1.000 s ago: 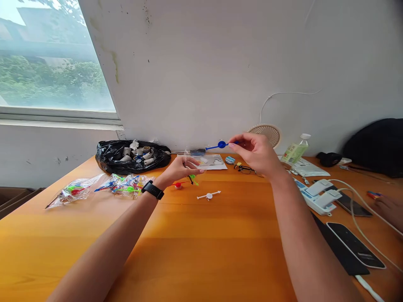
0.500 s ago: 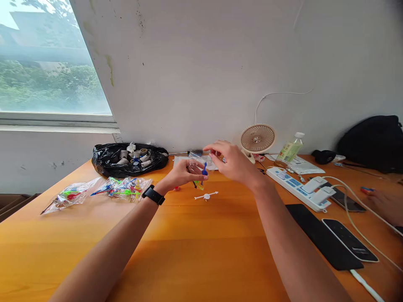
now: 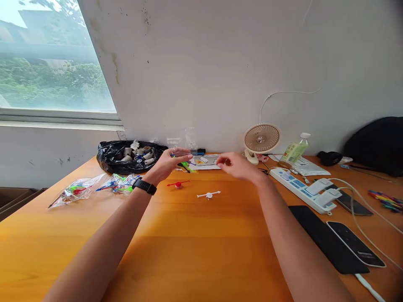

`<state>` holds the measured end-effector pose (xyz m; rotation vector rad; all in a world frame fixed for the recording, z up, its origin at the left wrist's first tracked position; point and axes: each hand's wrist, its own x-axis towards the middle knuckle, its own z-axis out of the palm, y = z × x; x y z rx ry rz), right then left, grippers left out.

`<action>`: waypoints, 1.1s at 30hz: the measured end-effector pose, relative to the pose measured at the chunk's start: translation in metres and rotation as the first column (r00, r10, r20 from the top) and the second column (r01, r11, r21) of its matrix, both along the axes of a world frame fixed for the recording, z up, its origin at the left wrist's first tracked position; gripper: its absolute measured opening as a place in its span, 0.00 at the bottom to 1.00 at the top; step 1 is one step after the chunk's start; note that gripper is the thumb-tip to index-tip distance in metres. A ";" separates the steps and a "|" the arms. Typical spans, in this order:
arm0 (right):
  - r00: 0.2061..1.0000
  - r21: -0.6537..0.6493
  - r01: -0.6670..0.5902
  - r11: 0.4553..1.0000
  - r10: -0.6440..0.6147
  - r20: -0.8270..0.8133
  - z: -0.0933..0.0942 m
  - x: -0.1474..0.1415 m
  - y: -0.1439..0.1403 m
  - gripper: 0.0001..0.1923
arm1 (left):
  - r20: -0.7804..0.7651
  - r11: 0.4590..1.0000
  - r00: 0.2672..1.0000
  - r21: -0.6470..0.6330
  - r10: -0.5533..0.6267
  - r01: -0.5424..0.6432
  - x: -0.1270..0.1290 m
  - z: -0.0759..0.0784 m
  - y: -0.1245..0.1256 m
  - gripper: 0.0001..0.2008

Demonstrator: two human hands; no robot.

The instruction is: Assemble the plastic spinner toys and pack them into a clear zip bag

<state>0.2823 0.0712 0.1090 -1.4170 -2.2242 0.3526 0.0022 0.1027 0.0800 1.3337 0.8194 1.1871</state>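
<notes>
My left hand [image 3: 174,161], with a dark watch [image 3: 144,186] on its wrist, is closed on a clear plastic bag [image 3: 190,140] that rises behind its fingers. Green and yellow plastic pieces [image 3: 189,167] show just below those fingers. To the right, my right hand [image 3: 233,165] hovers with curled fingers; whatever they hold, if anything, is hidden. A red double-ended arrow piece with a round hub [image 3: 178,185] lies on the table below my left hand. Between the hands and closer to me is a similar white arrow piece [image 3: 209,195].
Clear bags of coloured pieces [image 3: 75,191] lie left, before a black plastic bag [image 3: 105,157] of cardboard tubes. A fan [image 3: 262,138], a bottle [image 3: 295,149], a power strip [image 3: 299,188] and a phone [image 3: 355,203] stand or lie right. Colourful pieces [image 3: 387,200] lie far right.
My hands have moved apart, the left one up and leftward. The blue arrow piece in it no longer shows clearly. The red piece is uncovered, and another person's hand has left the right edge.
</notes>
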 end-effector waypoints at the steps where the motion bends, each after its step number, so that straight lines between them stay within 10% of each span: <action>1: 0.996 -0.113 -0.068 0.991 0.074 0.052 -0.009 -0.004 0.002 0.08 | 0.000 1.000 1.000 0.009 0.007 -0.007 -0.002 -0.001 0.002 0.28; 7: 0.939 -0.515 -0.152 0.844 0.286 0.192 -0.049 -0.042 0.007 0.06 | -0.062 0.996 0.998 0.085 0.016 -0.010 -0.006 -0.001 0.005 0.25; 16: 0.955 -0.536 -0.256 0.805 0.295 -0.012 -0.037 -0.036 0.000 0.10 | -0.252 0.991 0.967 0.134 0.048 -0.014 0.001 -0.012 0.004 0.25; 22: 0.700 -0.302 -0.436 0.848 0.109 -0.705 -0.007 -0.026 -0.005 0.12 | -0.289 0.991 0.957 0.119 -0.018 0.054 0.009 -0.025 0.004 0.25; 27: 0.679 0.042 -0.086 0.995 0.089 -0.728 0.024 -0.021 -0.015 0.10 | -0.356 0.982 0.925 0.080 -0.131 0.170 0.026 -0.033 0.000 0.25; 33: 0.830 0.424 0.094 0.901 0.165 -0.533 0.035 -0.023 -0.025 0.05 | -0.403 0.976 0.899 0.054 -0.172 0.212 0.038 -0.025 -0.014 0.25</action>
